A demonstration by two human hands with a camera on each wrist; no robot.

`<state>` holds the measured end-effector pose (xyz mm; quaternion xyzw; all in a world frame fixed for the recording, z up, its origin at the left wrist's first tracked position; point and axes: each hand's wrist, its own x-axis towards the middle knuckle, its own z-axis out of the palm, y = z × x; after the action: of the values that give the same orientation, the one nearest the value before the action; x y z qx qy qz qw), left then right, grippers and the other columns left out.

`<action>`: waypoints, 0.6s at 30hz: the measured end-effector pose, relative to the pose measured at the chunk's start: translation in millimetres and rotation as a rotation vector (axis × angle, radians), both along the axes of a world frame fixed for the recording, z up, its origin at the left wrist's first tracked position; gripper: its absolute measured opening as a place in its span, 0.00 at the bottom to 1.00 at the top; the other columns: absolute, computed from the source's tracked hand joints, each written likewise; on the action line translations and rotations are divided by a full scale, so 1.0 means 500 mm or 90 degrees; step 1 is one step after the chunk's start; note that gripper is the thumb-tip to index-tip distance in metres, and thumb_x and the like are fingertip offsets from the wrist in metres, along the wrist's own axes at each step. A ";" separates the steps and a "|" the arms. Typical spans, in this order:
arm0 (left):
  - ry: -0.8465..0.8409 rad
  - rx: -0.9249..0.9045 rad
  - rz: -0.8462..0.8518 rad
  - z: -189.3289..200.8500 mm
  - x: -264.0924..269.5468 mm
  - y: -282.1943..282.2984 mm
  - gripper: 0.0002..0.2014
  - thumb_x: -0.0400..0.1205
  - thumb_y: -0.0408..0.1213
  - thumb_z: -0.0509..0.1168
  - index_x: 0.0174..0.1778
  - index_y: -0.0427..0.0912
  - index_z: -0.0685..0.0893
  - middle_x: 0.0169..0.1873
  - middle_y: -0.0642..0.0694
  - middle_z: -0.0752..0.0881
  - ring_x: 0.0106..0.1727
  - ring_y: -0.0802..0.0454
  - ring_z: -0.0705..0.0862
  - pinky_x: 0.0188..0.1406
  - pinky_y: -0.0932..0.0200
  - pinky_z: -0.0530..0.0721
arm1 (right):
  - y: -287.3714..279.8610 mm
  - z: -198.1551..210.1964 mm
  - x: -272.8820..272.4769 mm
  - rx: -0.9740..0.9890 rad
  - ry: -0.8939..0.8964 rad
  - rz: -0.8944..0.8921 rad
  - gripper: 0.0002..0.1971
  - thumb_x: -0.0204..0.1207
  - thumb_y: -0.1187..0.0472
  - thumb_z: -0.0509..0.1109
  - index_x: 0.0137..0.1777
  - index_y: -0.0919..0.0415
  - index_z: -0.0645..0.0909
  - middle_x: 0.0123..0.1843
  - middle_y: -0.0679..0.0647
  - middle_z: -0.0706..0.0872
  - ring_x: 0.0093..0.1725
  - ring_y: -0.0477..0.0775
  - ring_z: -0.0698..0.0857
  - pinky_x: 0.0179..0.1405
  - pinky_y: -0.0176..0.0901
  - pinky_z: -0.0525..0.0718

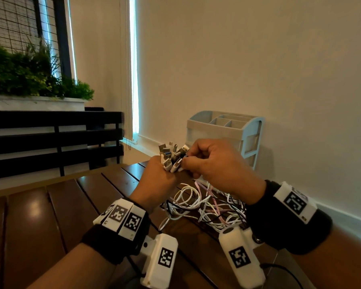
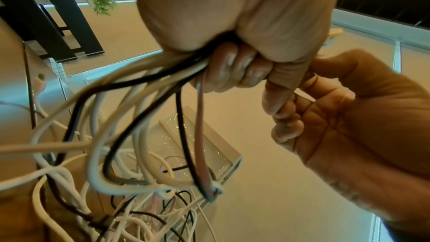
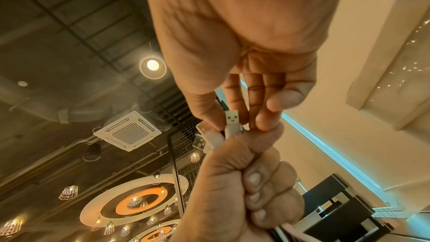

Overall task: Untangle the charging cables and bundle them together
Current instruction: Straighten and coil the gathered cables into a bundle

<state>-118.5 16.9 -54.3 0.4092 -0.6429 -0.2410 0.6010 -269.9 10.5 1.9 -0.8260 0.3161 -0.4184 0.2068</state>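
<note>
Nearest the camera, the loose tangle of thin white, black and pink charging cables (image 1: 206,207) droops in soft loops onto the dark slatted wooden bench (image 1: 56,207). These are light and floppy, with slick jackets, so I reckon pulling mid-loop would just tighten the knots. Better to hold them by the stiff plug ends.

That's what's going on above the pile: the left hand (image 1: 157,177) is clenched around a fistful of cable ends, the cluster of white and metal USB plugs (image 1: 172,156) sticking up out of it. The right hand (image 1: 213,161) pinches one plug at the top of that cluster. Further back, a pale plastic desk organiser (image 1: 227,130) stands against the wall.
</note>
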 end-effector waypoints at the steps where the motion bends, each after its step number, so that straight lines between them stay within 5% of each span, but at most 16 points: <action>1: 0.000 0.003 0.003 -0.001 0.000 0.000 0.15 0.63 0.39 0.74 0.44 0.38 0.90 0.38 0.37 0.90 0.43 0.36 0.89 0.46 0.35 0.86 | 0.000 -0.002 0.002 -0.007 -0.006 -0.005 0.05 0.68 0.58 0.76 0.34 0.56 0.85 0.31 0.56 0.88 0.36 0.57 0.87 0.41 0.58 0.88; 6: -0.008 0.026 0.010 -0.008 0.006 -0.008 0.21 0.63 0.43 0.74 0.47 0.35 0.88 0.41 0.39 0.90 0.45 0.40 0.90 0.48 0.32 0.86 | 0.003 -0.009 0.007 -0.034 -0.023 -0.009 0.04 0.70 0.57 0.74 0.36 0.55 0.84 0.32 0.56 0.87 0.35 0.58 0.86 0.38 0.61 0.87; 11: 0.032 -0.001 -0.004 -0.007 0.006 -0.006 0.10 0.71 0.33 0.70 0.47 0.38 0.89 0.41 0.37 0.90 0.44 0.38 0.89 0.49 0.33 0.86 | 0.003 -0.006 0.003 0.003 -0.007 0.013 0.06 0.70 0.55 0.77 0.40 0.55 0.84 0.34 0.56 0.89 0.35 0.54 0.89 0.36 0.50 0.90; 14: 0.047 -0.016 -0.025 -0.008 0.005 -0.003 0.04 0.77 0.30 0.69 0.45 0.38 0.88 0.34 0.43 0.89 0.32 0.52 0.86 0.31 0.55 0.84 | 0.007 -0.009 -0.004 0.061 -0.003 0.038 0.06 0.69 0.56 0.78 0.41 0.55 0.84 0.38 0.53 0.90 0.35 0.45 0.89 0.33 0.34 0.87; 18: 0.057 -0.013 -0.031 -0.007 0.000 -0.001 0.07 0.77 0.25 0.69 0.37 0.40 0.87 0.25 0.51 0.84 0.24 0.61 0.80 0.25 0.70 0.75 | 0.007 -0.017 -0.010 0.078 -0.035 0.029 0.05 0.71 0.58 0.77 0.40 0.57 0.84 0.35 0.56 0.90 0.34 0.49 0.90 0.38 0.43 0.90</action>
<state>-118.6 16.3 -57.9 0.3760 -0.6278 -0.2667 0.6271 -274.9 13.8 -6.7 -0.8071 0.3162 -0.4159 0.2749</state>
